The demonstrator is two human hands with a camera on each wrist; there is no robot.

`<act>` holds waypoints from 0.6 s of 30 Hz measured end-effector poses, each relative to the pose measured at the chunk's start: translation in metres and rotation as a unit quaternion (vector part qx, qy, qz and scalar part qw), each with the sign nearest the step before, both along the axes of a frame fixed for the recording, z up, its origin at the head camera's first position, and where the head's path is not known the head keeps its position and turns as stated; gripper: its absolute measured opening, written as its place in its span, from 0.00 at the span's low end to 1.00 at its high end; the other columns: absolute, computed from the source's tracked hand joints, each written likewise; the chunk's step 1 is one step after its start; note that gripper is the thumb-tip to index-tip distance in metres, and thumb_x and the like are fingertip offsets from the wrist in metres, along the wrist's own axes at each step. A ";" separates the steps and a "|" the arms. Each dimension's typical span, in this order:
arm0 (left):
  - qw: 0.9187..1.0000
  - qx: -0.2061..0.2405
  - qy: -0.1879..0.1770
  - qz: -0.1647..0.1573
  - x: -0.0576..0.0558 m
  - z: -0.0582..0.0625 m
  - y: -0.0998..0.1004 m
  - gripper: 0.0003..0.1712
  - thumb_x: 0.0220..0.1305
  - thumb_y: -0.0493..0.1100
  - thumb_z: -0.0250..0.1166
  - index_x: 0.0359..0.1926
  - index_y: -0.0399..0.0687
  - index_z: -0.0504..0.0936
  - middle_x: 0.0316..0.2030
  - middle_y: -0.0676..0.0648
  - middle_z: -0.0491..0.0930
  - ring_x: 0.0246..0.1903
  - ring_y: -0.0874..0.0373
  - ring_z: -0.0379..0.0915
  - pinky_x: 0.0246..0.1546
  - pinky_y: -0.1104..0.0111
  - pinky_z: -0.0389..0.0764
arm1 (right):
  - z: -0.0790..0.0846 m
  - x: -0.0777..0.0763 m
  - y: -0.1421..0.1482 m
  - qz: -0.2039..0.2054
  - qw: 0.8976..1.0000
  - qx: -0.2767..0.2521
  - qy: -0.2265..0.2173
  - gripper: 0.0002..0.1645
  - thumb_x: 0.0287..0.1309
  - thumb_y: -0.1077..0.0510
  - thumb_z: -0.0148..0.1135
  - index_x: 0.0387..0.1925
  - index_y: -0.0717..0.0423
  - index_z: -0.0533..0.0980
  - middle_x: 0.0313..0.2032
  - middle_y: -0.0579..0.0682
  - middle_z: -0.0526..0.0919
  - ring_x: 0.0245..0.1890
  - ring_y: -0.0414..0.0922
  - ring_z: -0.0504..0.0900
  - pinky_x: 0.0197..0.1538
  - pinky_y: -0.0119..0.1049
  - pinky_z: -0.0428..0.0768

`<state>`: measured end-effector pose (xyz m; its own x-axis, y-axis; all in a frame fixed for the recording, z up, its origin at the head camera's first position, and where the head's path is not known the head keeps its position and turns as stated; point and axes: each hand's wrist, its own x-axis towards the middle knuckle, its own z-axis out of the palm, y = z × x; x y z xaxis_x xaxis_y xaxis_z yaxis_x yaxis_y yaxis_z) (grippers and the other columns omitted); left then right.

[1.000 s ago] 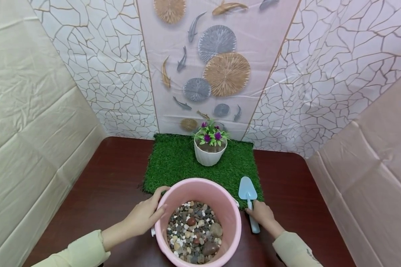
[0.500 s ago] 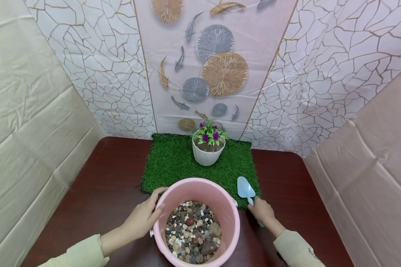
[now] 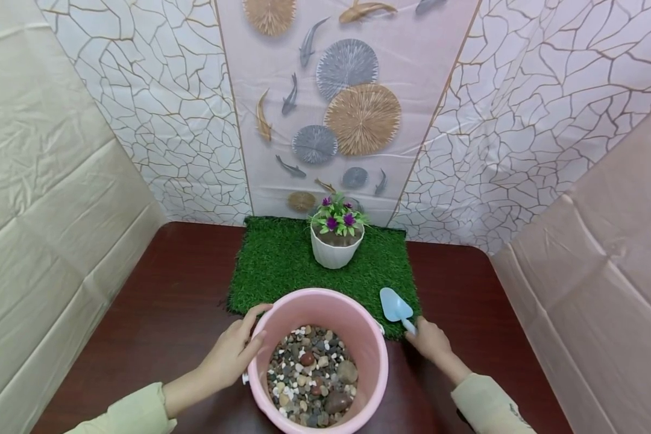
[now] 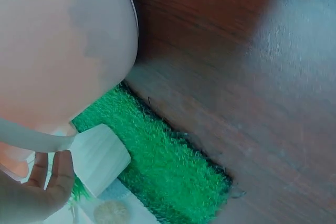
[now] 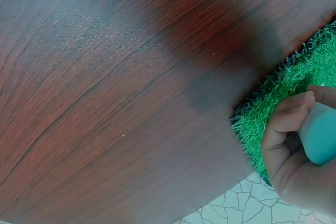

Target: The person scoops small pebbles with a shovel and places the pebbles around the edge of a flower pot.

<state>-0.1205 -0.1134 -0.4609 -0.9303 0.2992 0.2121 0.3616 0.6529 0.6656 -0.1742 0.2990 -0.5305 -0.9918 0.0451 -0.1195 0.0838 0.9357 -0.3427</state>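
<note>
A pink bucket (image 3: pixel 331 310) stands at the front of the table, with mixed pebbles (image 3: pixel 311 374) covering its bottom. My left hand (image 3: pixel 230 352) grips its left rim, fingers outside and thumb over the inner side. In the left wrist view the bucket's outer wall (image 4: pixel 58 45) fills the upper left above the curled fingers (image 4: pixel 62 169). To the right of the bucket, my right hand (image 3: pixel 433 342) holds a light blue trowel (image 3: pixel 396 306) by its handle, the blade pointing up and left over the grass mat. The right wrist view shows fingers curled round the handle end (image 5: pixel 320 135).
A white flowerpot (image 3: pixel 336 253) with purple flowers stands on the green grass mat (image 3: pixel 282 265) behind the bucket. Dark wood tabletop (image 3: pixel 190 265) shows on both sides. Patterned cloth walls (image 3: pixel 184 120) enclose the back and sides.
The right hand has shifted slightly right and turned the trowel, so its blade leans further left and the handle is now mostly hidden in the hand. The left hand stays on the rim.
</note>
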 end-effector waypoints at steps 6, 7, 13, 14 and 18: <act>1.000 -0.007 -0.004 -0.014 -0.001 0.001 -0.002 0.27 0.67 0.43 0.56 0.65 0.57 0.62 0.34 0.46 0.76 0.36 0.57 0.74 0.32 0.64 0.76 | 0.007 0.000 0.002 0.008 1.000 0.002 0.005 0.13 0.53 0.57 0.60 0.26 0.62 0.69 0.19 0.54 0.73 0.17 0.49 0.71 0.21 0.44 0.69; 1.000 -0.007 -0.007 -0.015 -0.001 0.001 -0.002 0.27 0.67 0.43 0.56 0.65 0.57 0.62 0.35 0.45 0.76 0.36 0.57 0.74 0.33 0.64 0.76 | 0.010 0.000 0.003 0.012 1.000 0.005 0.005 0.13 0.54 0.57 0.60 0.27 0.63 0.69 0.19 0.55 0.74 0.18 0.49 0.72 0.21 0.44 0.69; 1.000 0.000 -0.011 -0.026 -0.002 0.001 -0.003 0.26 0.68 0.44 0.55 0.65 0.56 0.62 0.35 0.44 0.79 0.35 0.55 0.78 0.31 0.67 0.77 | 0.033 -0.004 0.006 0.049 0.998 0.027 0.008 0.14 0.58 0.56 0.61 0.34 0.65 0.71 0.20 0.54 0.75 0.17 0.47 0.72 0.19 0.40 0.68; 1.000 0.004 -0.011 -0.028 -0.002 0.001 -0.003 0.26 0.68 0.44 0.55 0.65 0.55 0.61 0.35 0.44 0.79 0.35 0.55 0.79 0.30 0.68 0.77 | 0.035 -0.004 0.007 0.053 0.998 0.030 0.014 0.14 0.58 0.56 0.61 0.35 0.65 0.71 0.20 0.54 0.75 0.16 0.46 0.71 0.19 0.39 0.67; 0.999 0.017 -0.011 -0.029 -0.002 0.001 -0.003 0.26 0.68 0.43 0.55 0.65 0.55 0.62 0.34 0.46 0.79 0.35 0.55 0.80 0.30 0.70 0.78 | 0.046 -0.006 0.007 0.059 0.998 0.026 0.027 0.15 0.58 0.56 0.61 0.37 0.64 0.71 0.20 0.53 0.75 0.15 0.44 0.70 0.18 0.37 0.66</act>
